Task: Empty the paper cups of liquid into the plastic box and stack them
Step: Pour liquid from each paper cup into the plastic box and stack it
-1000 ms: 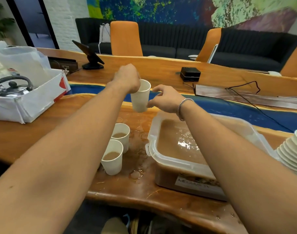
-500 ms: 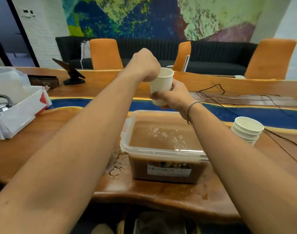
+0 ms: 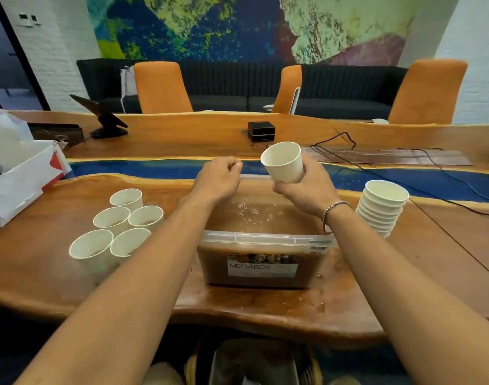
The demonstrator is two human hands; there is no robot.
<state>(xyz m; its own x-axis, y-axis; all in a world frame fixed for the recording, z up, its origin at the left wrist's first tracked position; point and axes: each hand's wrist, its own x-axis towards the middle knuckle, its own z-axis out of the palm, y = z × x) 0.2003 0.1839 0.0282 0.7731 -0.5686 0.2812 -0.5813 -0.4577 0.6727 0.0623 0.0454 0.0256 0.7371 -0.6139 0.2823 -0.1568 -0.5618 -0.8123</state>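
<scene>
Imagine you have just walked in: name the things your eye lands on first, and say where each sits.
First comes the white paper cup, tilted and gripped by the right hand above the far end of the plastic box, which sits mid-table holding brown liquid. Next, the five cups clustered left of the box, and the nested stack to its right.

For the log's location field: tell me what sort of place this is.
Probably an office meeting room or lounge: a long wooden table with orange chairs, a dark sofa along the wall, and a big mural.
</scene>
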